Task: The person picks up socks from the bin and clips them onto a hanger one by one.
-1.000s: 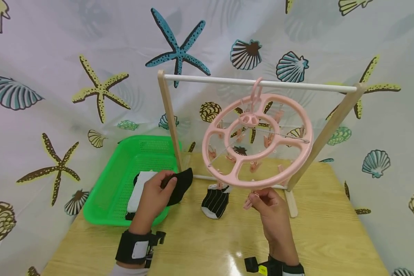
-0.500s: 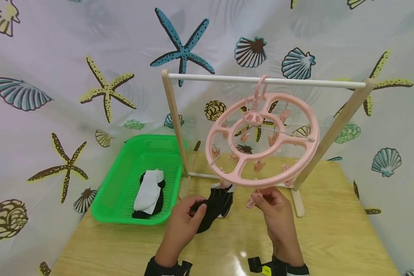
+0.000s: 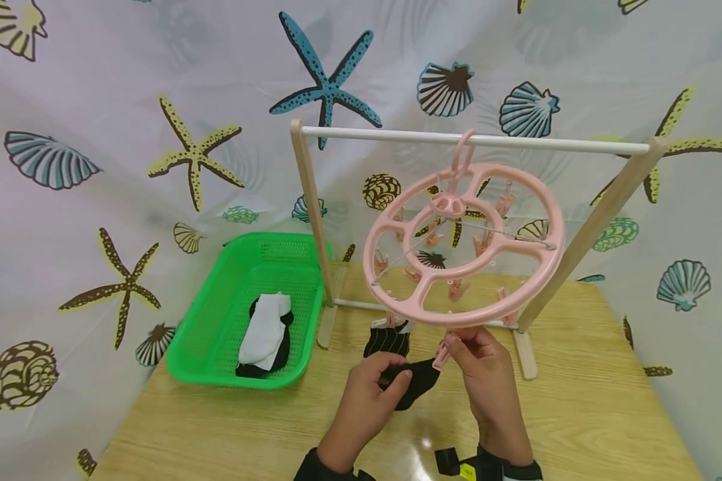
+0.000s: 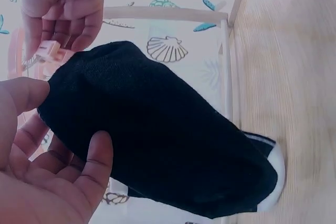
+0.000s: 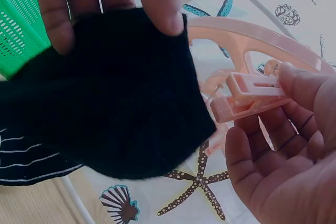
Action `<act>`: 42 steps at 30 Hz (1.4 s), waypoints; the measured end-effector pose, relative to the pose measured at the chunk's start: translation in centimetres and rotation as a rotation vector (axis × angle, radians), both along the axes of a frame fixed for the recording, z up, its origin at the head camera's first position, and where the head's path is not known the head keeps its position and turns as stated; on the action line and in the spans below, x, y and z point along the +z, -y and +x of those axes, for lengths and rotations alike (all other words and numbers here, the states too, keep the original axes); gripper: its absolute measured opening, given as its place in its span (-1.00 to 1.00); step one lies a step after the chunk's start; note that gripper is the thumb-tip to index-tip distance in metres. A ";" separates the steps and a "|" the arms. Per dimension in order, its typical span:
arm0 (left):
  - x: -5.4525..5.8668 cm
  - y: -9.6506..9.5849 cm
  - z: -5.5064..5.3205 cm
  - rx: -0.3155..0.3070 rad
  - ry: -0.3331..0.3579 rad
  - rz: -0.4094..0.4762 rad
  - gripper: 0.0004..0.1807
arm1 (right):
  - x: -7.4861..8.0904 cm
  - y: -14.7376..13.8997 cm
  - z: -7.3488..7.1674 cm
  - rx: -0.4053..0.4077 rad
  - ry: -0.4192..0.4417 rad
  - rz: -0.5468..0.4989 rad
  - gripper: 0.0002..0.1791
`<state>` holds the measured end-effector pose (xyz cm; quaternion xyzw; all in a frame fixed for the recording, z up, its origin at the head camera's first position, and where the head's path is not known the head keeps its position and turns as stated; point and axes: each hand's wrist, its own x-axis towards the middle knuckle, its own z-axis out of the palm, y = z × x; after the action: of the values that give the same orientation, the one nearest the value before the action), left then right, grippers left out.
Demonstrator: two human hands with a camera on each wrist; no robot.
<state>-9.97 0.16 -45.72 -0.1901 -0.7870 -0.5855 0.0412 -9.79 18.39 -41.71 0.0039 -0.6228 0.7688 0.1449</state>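
Observation:
A black sock (image 3: 419, 384) is pinched by its top edge in my left hand (image 3: 367, 395). My right hand (image 3: 489, 384) squeezes a pink clothespin (image 5: 254, 92) between thumb and fingers, and the pin's two tips stand apart. In the right wrist view the sock's cuff edge is right at those tips. The pin belongs to a round pink drying hanger (image 3: 459, 317) just above my right hand. A black-and-white striped sock (image 3: 387, 341) hangs from another pin on the hanger's near left rim, partly hidden behind the black sock.
The hanger hooks onto the white bar (image 3: 391, 136) of a wooden stand (image 3: 312, 207). To the left, a green basket (image 3: 183, 357) holds white and black socks (image 3: 264, 331). Several more pink pins dangle beneath the hanger. A shell-patterned sheet (image 3: 361, 73) stands behind the wooden table (image 3: 192, 427).
My left hand has carried the black sock from beside the basket rightward, past the striped sock, up to the clothespin. My right hand has stayed at the pin. The view has shifted slightly.

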 end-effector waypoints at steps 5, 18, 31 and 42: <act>0.1 -0.3 -0.2 -0.040 0.008 0.001 -0.88 | 0.1 0.1 0.0 0.002 -0.011 0.022 -0.95; 1.3 -0.8 -1.3 -0.046 -0.053 -0.010 -0.88 | 0.2 0.5 -0.3 -0.004 -0.006 0.085 -0.80; 1.1 -2.1 -1.0 -0.027 -0.019 0.132 -0.89 | 0.1 0.4 -0.1 -0.024 0.030 0.110 -0.97; 1.4 -1.5 -1.1 -0.019 -0.023 0.114 -0.87 | -0.1 0.3 0.2 0.079 -0.002 0.158 -0.84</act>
<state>-11.04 1.62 -44.28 -0.2015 -0.7501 -0.6275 0.0555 -9.62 18.06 -41.85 0.0407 -0.6809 0.7222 0.1143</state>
